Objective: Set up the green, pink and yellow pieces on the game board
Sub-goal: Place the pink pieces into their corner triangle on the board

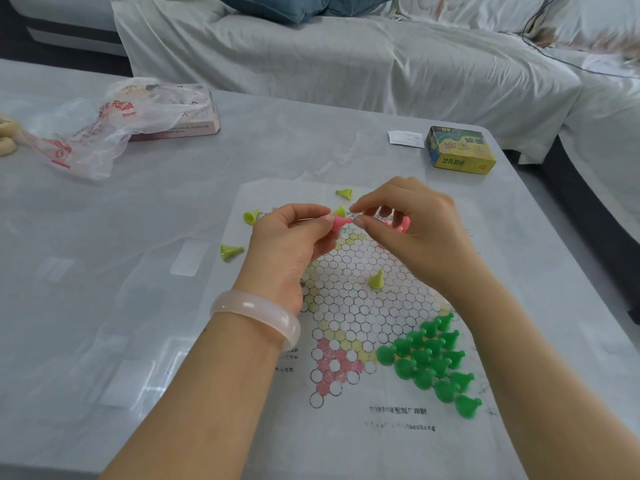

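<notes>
Above the game board [349,327], the left hand [289,242] is pinching a pink piece [338,223] in narrow fingers [322,221]; the right hand [412,223] fingers [363,221] are touching its tip, curled close.

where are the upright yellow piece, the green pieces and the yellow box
upright yellow piece [376,280], head view, on its cone body
green pieces [429,363], head view, on a piece mid-cluster
yellow box [459,150], head view, on its top face
</notes>
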Action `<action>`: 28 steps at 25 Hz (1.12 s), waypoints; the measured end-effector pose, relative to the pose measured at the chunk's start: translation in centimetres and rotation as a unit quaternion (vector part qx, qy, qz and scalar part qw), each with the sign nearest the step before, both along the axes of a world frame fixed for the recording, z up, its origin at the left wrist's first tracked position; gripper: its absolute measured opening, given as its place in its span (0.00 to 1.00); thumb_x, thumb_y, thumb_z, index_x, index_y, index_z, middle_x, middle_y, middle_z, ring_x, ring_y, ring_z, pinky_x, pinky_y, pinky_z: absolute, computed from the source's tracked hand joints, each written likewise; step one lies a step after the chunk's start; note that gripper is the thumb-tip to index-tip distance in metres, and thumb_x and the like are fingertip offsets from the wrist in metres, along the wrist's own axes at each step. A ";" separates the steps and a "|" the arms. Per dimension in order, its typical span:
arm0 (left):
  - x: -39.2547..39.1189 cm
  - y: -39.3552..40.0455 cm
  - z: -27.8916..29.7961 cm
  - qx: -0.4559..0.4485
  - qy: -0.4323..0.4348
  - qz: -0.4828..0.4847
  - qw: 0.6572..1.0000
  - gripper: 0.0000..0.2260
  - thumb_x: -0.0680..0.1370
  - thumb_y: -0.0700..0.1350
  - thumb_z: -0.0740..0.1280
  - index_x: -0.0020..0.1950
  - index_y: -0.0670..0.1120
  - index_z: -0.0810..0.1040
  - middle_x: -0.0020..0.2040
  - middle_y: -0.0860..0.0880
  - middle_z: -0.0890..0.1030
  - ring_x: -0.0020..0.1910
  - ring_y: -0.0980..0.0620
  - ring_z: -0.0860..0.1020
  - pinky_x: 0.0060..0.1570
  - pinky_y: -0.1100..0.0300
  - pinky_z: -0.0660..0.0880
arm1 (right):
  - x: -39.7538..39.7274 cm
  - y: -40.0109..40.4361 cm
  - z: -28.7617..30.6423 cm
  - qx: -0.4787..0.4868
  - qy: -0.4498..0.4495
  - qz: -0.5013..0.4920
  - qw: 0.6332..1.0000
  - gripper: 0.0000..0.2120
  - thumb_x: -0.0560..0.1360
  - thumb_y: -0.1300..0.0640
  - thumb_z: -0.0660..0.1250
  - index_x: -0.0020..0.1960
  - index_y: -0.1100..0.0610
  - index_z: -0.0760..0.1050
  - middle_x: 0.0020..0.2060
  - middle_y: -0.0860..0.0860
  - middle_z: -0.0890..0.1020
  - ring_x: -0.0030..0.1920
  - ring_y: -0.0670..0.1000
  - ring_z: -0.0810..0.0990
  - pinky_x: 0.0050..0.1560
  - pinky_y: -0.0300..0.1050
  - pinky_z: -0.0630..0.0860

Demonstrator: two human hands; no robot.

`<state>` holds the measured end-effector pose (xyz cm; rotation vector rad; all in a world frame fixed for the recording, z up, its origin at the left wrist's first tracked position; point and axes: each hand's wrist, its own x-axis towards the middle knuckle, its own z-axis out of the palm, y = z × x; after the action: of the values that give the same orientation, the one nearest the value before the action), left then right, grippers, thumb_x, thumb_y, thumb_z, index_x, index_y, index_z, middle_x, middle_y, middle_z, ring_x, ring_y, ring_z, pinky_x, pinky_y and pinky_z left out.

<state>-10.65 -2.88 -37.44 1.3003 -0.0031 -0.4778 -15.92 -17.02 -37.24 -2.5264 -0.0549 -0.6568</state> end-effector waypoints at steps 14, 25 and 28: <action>1.7 1.6 -0.4 0.355 -0.265 0.002 0.897 0.06 0.76 0.42 0.62 0.47 0.48 0.78 0.45 0.51 0.78 0.44 0.53 0.75 0.43 0.60 0.69 | 0.3 -2.2 -0.1 0.048 0.039 -0.176 0.982 0.04 0.73 0.58 0.65 0.44 0.50 0.78 0.38 0.45 0.79 0.38 0.44 0.75 0.42 0.36 0.69; 2.8 4.8 -1.1 0.528 -0.293 -0.223 0.765 0.14 0.72 0.50 0.69 0.57 0.50 0.75 0.49 0.52 0.74 0.46 0.53 0.71 0.45 0.63 0.65 | 2.3 -1.8 -2.3 -0.043 0.157 -0.207 0.965 0.06 0.72 0.53 0.65 0.45 0.54 0.79 0.31 0.43 0.66 0.42 0.49 0.69 0.42 0.44 0.65; 2.8 4.9 -1.1 0.530 -0.295 -0.233 0.760 0.16 0.72 0.51 0.69 0.58 0.50 0.75 0.49 0.52 0.74 0.47 0.52 0.71 0.46 0.62 0.65 | 2.3 -1.9 -2.3 -0.048 0.175 -0.208 0.961 0.07 0.71 0.51 0.67 0.45 0.54 0.79 0.32 0.44 0.67 0.43 0.49 0.70 0.42 0.43 0.64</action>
<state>-7.81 2.03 -38.58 2.5730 -0.6956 -0.4724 -13.58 -18.95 -39.56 -2.7334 0.5966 -0.3518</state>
